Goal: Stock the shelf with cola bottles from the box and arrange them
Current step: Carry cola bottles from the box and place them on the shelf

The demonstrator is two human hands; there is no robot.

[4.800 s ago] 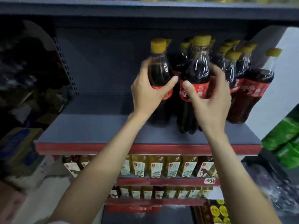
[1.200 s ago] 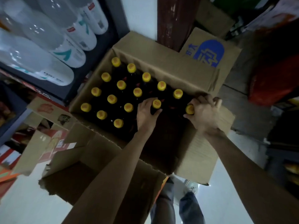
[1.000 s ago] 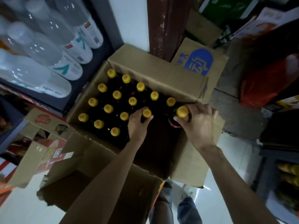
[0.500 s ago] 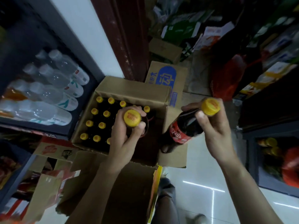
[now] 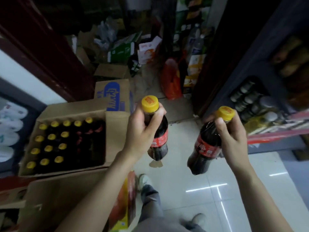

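Left hand (image 5: 142, 129) and right hand (image 5: 234, 136) each grip a yellow-capped, red-labelled dark plastic cola bottle (image 5: 159, 136) (image 5: 207, 144) by the neck, caps up, bodies hanging clear of the open brown cardboard box (image 5: 115, 131) at left.

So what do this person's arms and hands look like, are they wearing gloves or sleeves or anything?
No gloves: the left hand and right hand are both bare, and both forearms are bare as far as the picture shows, with no sleeve in view. I can see no watch, ring or bracelet. The fingernails look short and plain. Lower down, grey trousers and light shoes show.
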